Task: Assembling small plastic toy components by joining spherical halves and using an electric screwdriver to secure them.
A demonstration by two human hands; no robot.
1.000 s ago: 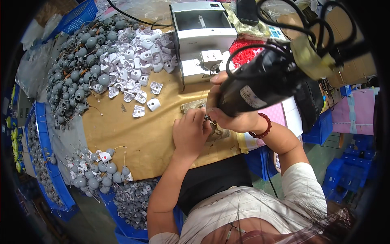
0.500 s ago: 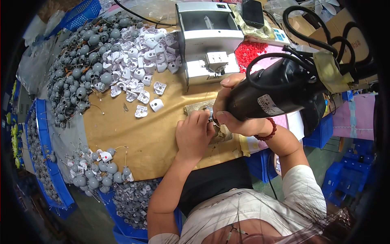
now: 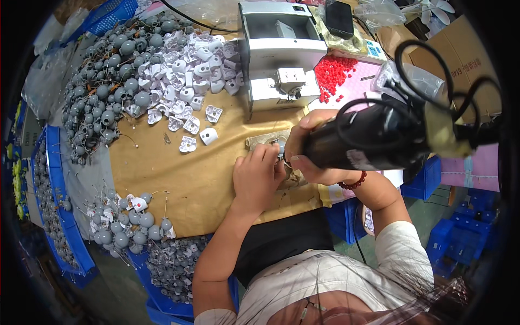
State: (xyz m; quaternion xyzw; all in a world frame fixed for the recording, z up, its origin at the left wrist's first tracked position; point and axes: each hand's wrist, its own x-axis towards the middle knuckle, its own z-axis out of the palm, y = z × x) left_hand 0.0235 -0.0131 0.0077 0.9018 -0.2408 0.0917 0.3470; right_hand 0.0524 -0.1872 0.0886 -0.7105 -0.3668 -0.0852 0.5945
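My right hand point(image 3: 314, 146) grips a black corded electric screwdriver point(image 3: 368, 135), its body slanting away to the right and its front end hidden by my fingers. Close beside it, my left hand point(image 3: 255, 176) is closed, with fingertips pinching a small grey rounded part point(image 3: 281, 147), mostly covered by the hands. That part sits at a worn, tan fixture block point(image 3: 260, 142) on the brown-covered table point(image 3: 168, 179). White plastic housings point(image 3: 208, 136) lie to the left of the block, a few of them apart from the big heap.
A silver screw feeder point(image 3: 279, 54) stands behind my hands, with small red parts point(image 3: 333, 76) to its right. Grey ball-shaped parts with wires point(image 3: 103, 92) are heaped at far left. Assembled pieces point(image 3: 124, 225) lie near left, above a full blue bin point(image 3: 168, 311). A phone point(image 3: 338, 19) lies at the back.
The rear of the screwdriver has swung downward in view, and its cable loops moved with it. My left hand stays at the fixture block. The whole view has shifted slightly.
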